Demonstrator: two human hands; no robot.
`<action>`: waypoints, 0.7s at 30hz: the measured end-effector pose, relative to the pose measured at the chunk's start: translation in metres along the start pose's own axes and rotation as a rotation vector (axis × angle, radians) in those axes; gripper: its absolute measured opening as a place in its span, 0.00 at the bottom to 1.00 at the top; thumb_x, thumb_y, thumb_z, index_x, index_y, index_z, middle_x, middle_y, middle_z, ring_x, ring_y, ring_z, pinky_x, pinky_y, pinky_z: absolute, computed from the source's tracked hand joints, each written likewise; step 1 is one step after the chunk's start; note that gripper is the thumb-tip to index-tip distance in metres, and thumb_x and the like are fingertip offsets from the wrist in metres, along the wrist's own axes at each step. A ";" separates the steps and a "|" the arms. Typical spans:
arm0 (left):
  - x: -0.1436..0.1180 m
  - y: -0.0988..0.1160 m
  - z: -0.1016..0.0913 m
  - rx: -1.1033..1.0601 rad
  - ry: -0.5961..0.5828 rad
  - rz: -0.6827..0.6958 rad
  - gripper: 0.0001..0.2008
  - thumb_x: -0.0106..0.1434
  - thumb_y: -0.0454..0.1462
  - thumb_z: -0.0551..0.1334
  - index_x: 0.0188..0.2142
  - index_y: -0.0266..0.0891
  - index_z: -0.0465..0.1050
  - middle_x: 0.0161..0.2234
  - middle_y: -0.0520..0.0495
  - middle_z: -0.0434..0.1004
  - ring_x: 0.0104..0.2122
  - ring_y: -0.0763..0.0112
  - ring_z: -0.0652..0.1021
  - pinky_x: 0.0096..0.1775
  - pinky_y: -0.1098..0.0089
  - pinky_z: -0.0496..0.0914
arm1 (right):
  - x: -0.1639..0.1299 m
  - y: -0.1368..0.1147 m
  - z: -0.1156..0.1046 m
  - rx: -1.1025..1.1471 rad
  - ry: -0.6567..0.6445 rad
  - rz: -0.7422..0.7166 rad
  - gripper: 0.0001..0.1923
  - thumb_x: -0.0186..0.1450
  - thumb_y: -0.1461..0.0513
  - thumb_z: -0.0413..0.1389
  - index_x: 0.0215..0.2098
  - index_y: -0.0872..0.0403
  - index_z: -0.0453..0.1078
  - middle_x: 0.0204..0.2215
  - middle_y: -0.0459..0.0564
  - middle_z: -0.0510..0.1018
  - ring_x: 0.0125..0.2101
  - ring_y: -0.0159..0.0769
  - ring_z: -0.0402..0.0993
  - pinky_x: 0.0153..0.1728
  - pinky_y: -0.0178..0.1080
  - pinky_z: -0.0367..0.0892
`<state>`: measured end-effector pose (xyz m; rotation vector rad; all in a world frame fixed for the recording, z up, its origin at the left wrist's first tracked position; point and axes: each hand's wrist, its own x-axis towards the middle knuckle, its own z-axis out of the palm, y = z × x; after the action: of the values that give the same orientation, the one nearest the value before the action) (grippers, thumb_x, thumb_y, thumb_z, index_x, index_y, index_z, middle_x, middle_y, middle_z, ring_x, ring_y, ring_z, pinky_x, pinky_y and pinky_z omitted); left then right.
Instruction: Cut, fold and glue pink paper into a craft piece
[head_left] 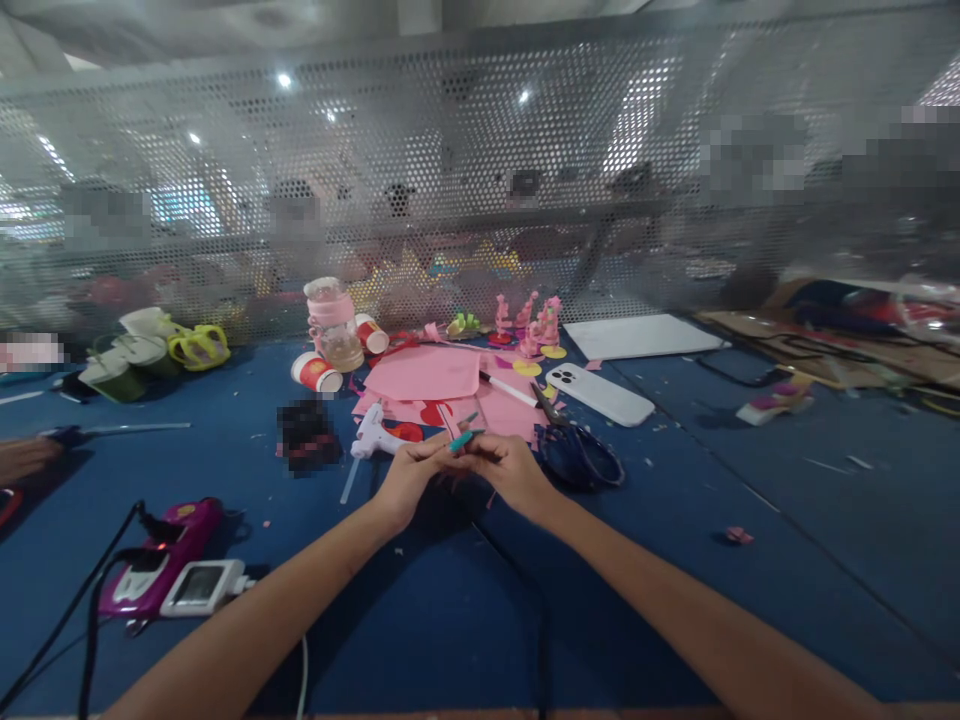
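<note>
Item: pink glue gun (161, 560), lower left of frame, nearest me. Left hand (409, 478) and right hand (506, 468) met at centre over the blue counter (750, 480), fingers pinching a small teal piece (461, 438). I judged steady, close fingertip pressure best; scissors (577, 450) lay just right.

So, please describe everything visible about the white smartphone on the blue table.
The white smartphone is a flat slab with rounded corners, lying with its back up on the blue table. A cluster of camera lenses sits at its far left corner. It lies diagonally, right of the pink paper sheets and in front of a white flat board. No hand touches it; black-handled scissors lie just near it.
</note>
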<state>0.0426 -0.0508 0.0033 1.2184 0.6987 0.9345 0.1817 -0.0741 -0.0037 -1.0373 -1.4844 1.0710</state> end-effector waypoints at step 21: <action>0.005 0.002 -0.007 0.081 0.121 0.018 0.08 0.42 0.39 0.68 0.17 0.36 0.76 0.18 0.52 0.74 0.20 0.78 0.70 0.26 0.77 0.64 | -0.002 0.004 -0.004 -0.502 -0.063 -0.384 0.18 0.62 0.54 0.49 0.22 0.56 0.69 0.18 0.47 0.76 0.19 0.30 0.71 0.22 0.31 0.63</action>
<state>0.0386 -0.0432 0.0044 1.2483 0.8298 1.0093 0.1863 -0.0742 -0.0079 -0.9974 -1.9650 0.4696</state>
